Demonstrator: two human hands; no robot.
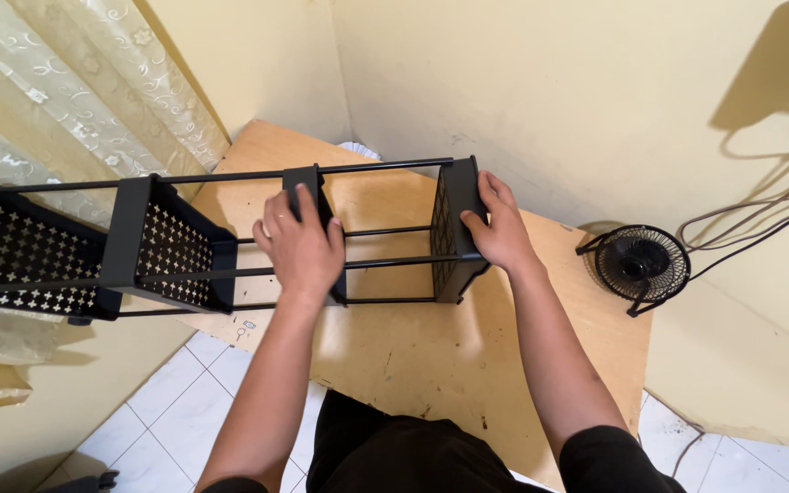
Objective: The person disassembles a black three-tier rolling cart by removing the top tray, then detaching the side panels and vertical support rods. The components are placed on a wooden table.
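A black metal rack (171, 242) with several perforated trays joined by thin rods lies on its side across a wooden table (431, 356). My left hand (299, 245) grips a middle tray and the rods around it. My right hand (497, 226) holds the rightmost tray (454, 215) at its end, fingers wrapped over the top edge. The rack's left part sticks out past the table edge, in front of a curtain.
A small black desk fan (641, 265) stands at the table's right corner by the yellow wall, with cables (760, 219) hanging behind it. A lace curtain (66, 100) hangs at the left. White tiled floor (166, 420) shows below the table.
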